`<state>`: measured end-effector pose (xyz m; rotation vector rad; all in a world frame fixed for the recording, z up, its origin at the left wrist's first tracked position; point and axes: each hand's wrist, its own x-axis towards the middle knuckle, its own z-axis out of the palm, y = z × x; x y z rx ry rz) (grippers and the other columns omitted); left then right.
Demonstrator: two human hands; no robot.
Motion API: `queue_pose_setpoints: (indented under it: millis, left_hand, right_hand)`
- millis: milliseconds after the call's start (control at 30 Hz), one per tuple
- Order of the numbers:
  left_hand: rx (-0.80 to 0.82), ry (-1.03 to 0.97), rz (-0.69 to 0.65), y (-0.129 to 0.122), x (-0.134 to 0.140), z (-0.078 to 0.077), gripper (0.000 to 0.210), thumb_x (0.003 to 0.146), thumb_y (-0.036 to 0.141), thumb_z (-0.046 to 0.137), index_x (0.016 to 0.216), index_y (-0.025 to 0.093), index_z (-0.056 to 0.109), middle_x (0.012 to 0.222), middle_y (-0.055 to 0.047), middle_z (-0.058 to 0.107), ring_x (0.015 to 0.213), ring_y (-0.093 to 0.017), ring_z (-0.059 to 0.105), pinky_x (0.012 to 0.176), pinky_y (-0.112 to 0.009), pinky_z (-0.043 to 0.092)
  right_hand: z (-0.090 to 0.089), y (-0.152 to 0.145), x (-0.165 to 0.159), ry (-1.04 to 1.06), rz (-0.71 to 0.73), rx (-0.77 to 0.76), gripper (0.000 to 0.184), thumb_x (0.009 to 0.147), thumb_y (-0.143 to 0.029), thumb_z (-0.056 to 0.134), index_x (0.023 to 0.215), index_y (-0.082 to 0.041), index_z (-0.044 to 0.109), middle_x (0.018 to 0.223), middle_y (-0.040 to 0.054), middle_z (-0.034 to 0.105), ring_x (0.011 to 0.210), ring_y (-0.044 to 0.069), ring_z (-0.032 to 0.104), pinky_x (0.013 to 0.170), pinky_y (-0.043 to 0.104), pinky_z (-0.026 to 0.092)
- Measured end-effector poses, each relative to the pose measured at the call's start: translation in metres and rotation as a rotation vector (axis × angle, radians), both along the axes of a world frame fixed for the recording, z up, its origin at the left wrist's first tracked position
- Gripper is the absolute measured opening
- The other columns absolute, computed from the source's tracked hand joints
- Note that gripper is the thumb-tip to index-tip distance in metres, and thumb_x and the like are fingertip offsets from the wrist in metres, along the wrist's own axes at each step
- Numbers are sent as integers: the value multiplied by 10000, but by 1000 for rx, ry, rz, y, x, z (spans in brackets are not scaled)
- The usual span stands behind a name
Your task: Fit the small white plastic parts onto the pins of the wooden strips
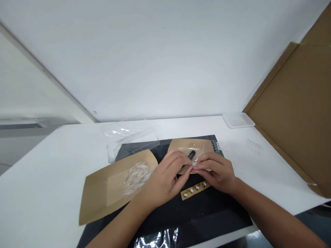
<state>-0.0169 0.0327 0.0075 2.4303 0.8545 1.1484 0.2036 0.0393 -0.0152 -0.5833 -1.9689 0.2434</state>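
My left hand (167, 174) and my right hand (217, 170) meet fingertip to fingertip over the black mat (165, 217). Both are closed in a pinch around a tiny piece, too small to name. Just below the fingers lies a yellowish-brown strip (188, 195) carrying several small white oval pieces (197, 188), its right end partly under my right hand. Behind the fingertips a black tool (191, 154) rests in or over a brown paper tray (178, 143), partly hidden by my left hand. Small white pieces (196, 159) show in that tray.
Left of my left hand stands another brown paper tray (95, 193) with a heap of thin translucent pieces (138, 175). Clear plastic covers (129, 137) lie behind it. At the back right are a white dish (239, 120), a sheet of white dots (222, 145) and a cardboard wall (292, 113).
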Motion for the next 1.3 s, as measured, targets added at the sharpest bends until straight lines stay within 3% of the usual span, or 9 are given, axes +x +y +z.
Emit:
queue_pose_setpoints:
  millis: [200, 467, 667, 767, 1100, 1300]
  left_hand:
    - [73, 33, -20, 3, -2, -2, 126, 1033, 144, 570, 1124, 194, 642, 1023, -75, 691, 988, -218, 650, 855, -410, 616]
    - [47, -42, 19, 2, 1, -8, 143, 1023, 150, 607, 1151, 196, 651, 1058, -88, 702, 1039, -223, 664, 818, -366, 633]
    - [-70, -167, 7, 1, 2, -10, 139, 996, 165, 642, 1120, 204, 693, 1037, -83, 707, 955, -183, 693, 508, -168, 533]
    - [-116, -198, -1, 1, 2, -12, 156, 979, 158, 660, 1116, 214, 708, 1040, -84, 707, 942, -172, 694, 436, -119, 465]
    - [-95, -268, -26, -2, 8, -9, 151, 937, 107, 673, 1031, 216, 719, 976, -69, 717, 914, -164, 699, 415, -98, 436]
    - [-81, -299, 5, -1, 7, -10, 171, 924, 91, 683, 1036, 214, 723, 957, -57, 710, 884, -149, 684, 419, -90, 462]
  right_hand:
    - [-2, 0, 2, -3, 19, -18, 147, 952, -113, 748, 1038, -229, 722, 973, 37, 729, 862, 143, 728, 747, 282, 639]
    - [2, 1, 0, 36, 9, 1, 170, 932, -94, 759, 1039, -216, 708, 965, 54, 732, 853, 155, 733, 748, 290, 641]
    - [5, 1, -1, 63, -38, 17, 227, 906, -78, 775, 1042, -219, 660, 890, 38, 740, 842, 174, 719, 771, 309, 633]
    - [5, 1, -2, 45, -33, 20, 231, 905, -67, 759, 1039, -219, 648, 892, 43, 735, 841, 178, 711, 764, 307, 623]
    - [9, -2, 1, -8, 84, -114, 291, 865, -165, 738, 1128, -222, 627, 976, 70, 703, 912, 222, 676, 810, 389, 600]
    - [4, -2, 0, -35, 23, -139, 155, 929, -181, 682, 1075, -218, 648, 918, 42, 729, 839, 179, 710, 773, 320, 590]
